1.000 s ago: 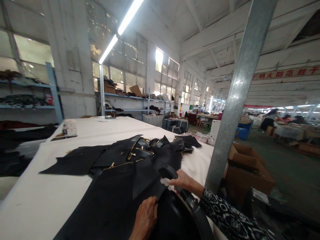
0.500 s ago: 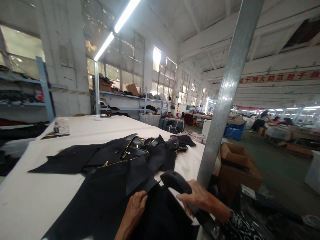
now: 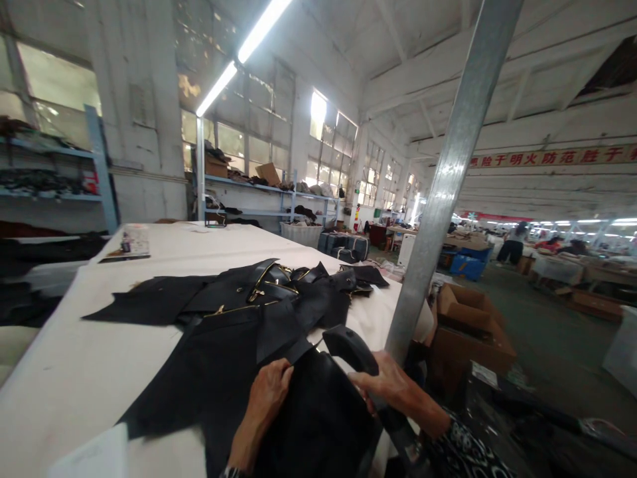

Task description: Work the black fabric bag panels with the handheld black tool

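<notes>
A black jacket (image 3: 199, 372), leather-like with gold zippers, lies spread over the white-topped table (image 3: 30, 398). My left hand (image 3: 267, 396) is closed with curled fingers on a fold of it, near the front of the table. My right hand (image 3: 393, 388) wraps around the handle of a black curved tool (image 3: 351, 348), which looks like a vacuum or blower wand. Its blunt head hovers beside the jacket, just right of my left hand. The lower end of the tool runs down past my patterned sleeve (image 3: 462, 445).
A metal post (image 3: 448, 179) rises at the table's right edge, close to my right hand. Open cardboard boxes (image 3: 472, 325) stand beyond it. Papers (image 3: 127, 242) lie at the table's far left. Blue shelves (image 3: 249, 182) line the wall; a person (image 3: 512, 242) is far off right.
The view has shifted slightly left and down. The jacket's lower left part has drawn to the right, baring more tabletop and a pale blurred shape there. Both hands keep their holds.
</notes>
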`<control>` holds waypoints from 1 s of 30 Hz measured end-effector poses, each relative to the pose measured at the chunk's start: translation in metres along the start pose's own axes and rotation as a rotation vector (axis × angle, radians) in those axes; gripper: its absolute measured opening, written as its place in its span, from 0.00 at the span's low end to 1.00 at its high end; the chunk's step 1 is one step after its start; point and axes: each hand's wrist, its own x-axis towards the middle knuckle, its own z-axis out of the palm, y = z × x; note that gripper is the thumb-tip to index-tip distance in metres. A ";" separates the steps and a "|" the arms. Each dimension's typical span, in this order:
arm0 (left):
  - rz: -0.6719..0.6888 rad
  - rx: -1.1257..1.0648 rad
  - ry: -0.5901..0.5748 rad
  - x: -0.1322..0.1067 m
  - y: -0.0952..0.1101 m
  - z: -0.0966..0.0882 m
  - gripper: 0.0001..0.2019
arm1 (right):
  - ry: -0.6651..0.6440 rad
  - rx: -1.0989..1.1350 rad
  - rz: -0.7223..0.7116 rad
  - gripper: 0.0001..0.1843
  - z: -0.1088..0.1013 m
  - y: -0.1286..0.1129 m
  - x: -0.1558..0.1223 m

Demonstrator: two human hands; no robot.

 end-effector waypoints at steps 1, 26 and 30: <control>-0.008 0.033 0.042 -0.011 0.003 0.000 0.15 | -0.011 -0.008 -0.011 0.14 -0.003 -0.001 -0.009; -0.477 -0.197 0.414 -0.165 0.047 -0.010 0.31 | -0.158 -0.078 -0.037 0.06 -0.002 0.014 -0.140; -0.528 -0.038 0.443 -0.192 0.053 -0.005 0.30 | -0.167 -0.092 -0.014 0.05 -0.001 0.021 -0.143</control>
